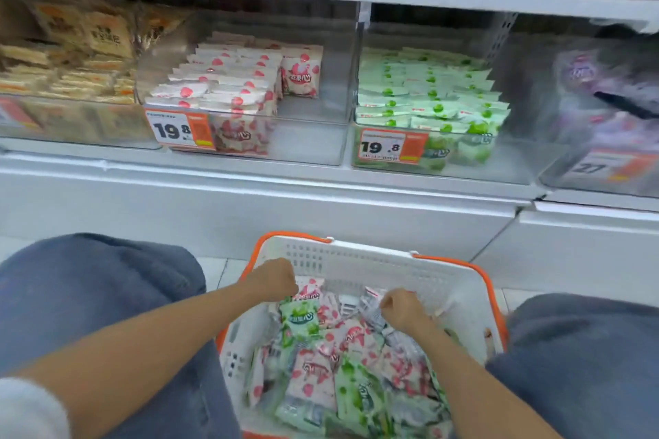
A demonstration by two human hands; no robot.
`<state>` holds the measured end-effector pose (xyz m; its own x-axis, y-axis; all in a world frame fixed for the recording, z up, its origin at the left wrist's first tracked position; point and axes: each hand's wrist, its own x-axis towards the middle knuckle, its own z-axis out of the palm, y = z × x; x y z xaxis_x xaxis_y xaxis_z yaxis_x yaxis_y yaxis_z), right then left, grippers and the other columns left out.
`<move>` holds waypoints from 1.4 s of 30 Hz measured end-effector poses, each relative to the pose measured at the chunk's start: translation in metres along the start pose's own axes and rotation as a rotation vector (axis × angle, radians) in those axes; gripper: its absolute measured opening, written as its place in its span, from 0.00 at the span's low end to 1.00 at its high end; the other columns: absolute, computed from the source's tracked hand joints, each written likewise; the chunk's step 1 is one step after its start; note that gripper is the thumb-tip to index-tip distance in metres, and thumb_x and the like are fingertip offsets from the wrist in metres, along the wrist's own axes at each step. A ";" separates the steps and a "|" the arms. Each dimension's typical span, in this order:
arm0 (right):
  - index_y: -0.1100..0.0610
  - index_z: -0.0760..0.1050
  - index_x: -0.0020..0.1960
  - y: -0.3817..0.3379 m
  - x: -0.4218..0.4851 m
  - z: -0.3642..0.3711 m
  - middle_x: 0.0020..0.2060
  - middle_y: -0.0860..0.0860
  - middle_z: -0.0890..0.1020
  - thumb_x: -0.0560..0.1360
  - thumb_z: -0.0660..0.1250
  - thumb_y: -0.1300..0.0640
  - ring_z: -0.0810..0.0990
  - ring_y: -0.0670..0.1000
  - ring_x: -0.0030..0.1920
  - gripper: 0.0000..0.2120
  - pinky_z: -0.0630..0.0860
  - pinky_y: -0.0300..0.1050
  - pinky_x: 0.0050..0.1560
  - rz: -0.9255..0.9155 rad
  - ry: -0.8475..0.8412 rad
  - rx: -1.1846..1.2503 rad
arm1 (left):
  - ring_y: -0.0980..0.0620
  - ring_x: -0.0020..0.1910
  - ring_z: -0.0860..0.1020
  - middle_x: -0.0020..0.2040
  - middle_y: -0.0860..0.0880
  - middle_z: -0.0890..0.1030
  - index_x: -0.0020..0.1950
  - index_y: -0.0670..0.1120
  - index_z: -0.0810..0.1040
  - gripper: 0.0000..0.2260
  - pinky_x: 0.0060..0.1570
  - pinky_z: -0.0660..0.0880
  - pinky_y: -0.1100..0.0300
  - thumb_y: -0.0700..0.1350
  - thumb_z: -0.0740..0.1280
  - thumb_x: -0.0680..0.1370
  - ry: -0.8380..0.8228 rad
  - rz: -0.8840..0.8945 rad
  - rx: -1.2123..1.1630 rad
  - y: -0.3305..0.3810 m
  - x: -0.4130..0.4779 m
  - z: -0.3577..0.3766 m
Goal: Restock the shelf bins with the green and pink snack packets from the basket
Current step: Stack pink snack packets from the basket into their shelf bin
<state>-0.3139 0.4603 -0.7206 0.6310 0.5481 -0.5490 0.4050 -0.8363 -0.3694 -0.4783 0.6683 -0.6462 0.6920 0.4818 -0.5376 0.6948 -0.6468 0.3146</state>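
The shelf (249,189) runs across the top, and its two clear bins sit side by side: the pink bin (313,139) on the left with bare room at its right end, the green bin (510,160) on the right, filled nearly across. Below, on the floor between the person's knees, stands the white basket (356,260), where the task's mixed packets (342,367) lie heaped, green and pink jumbled together. That jumble looks like the main risk: a handful lifted blind could carry both colours into one bin, and a loose grip on slick wrappers could drop some over the basket's rim on the way up. Both hands are down in the heap and clenched. The left hand (272,280) seems to be grasping a pink packet (309,290) that pokes out past its knuckles; the right hand (403,308) is curled too, but its fingertips are hidden, so I cannot tell what it grasps, if anything. The upper shelf row and the far-right bin are blurred and partly cut off by the frame.
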 end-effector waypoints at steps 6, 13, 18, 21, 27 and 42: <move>0.56 0.68 0.36 0.014 0.016 0.060 0.35 0.51 0.72 0.79 0.60 0.62 0.67 0.44 0.30 0.12 0.67 0.37 0.32 0.097 -0.290 -0.001 | 0.51 0.35 0.74 0.36 0.45 0.76 0.34 0.44 0.74 0.08 0.36 0.69 0.63 0.41 0.63 0.74 -0.117 -0.031 -0.042 -0.008 0.014 0.033; 0.60 0.72 0.69 0.021 0.034 0.093 0.45 0.52 0.79 0.77 0.62 0.65 0.72 0.45 0.30 0.20 0.73 0.38 0.32 0.235 -0.241 0.333 | 0.48 0.40 0.80 0.46 0.41 0.83 0.44 0.35 0.80 0.11 0.38 0.74 0.65 0.40 0.61 0.76 -0.143 -0.046 -0.109 -0.006 0.017 0.044; 0.59 0.78 0.63 -0.004 0.044 0.061 0.63 0.56 0.78 0.76 0.65 0.67 0.80 0.52 0.42 0.16 0.78 0.46 0.47 0.008 -0.096 0.217 | 0.49 0.50 0.80 0.54 0.47 0.80 0.59 0.43 0.79 0.10 0.48 0.75 0.60 0.43 0.65 0.79 -0.060 0.049 -0.068 0.000 0.021 0.041; 0.57 0.80 0.60 -0.038 0.033 0.009 0.60 0.54 0.81 0.76 0.67 0.64 0.79 0.53 0.56 0.13 0.74 0.45 0.55 -0.264 -0.100 0.080 | 0.49 0.65 0.73 0.68 0.48 0.74 0.72 0.47 0.69 0.23 0.65 0.71 0.54 0.49 0.69 0.78 0.045 0.228 -0.017 0.013 0.028 0.035; 0.61 0.78 0.52 -0.099 -0.016 -0.090 0.44 0.54 0.82 0.73 0.73 0.61 0.83 0.54 0.41 0.10 0.80 0.48 0.42 -0.394 0.130 0.657 | 0.55 0.35 0.73 0.36 0.53 0.76 0.48 0.44 0.78 0.14 0.34 0.68 0.65 0.55 0.72 0.75 0.172 0.321 -0.349 0.047 0.022 -0.020; 0.64 0.76 0.55 -0.224 -0.051 -0.198 0.45 0.58 0.84 0.74 0.70 0.67 0.84 0.52 0.41 0.11 0.82 0.45 0.47 -0.508 0.083 1.001 | 0.63 0.38 0.77 0.40 0.55 0.80 0.47 0.50 0.77 0.10 0.38 0.70 0.64 0.56 0.67 0.78 0.797 0.432 -0.664 0.052 -0.011 -0.182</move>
<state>-0.3059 0.6175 -0.4614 0.6013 0.7890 -0.1260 -0.0621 -0.1111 -0.9919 -0.4135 0.7370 -0.4816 0.6627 0.6879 0.2961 0.1685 -0.5222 0.8360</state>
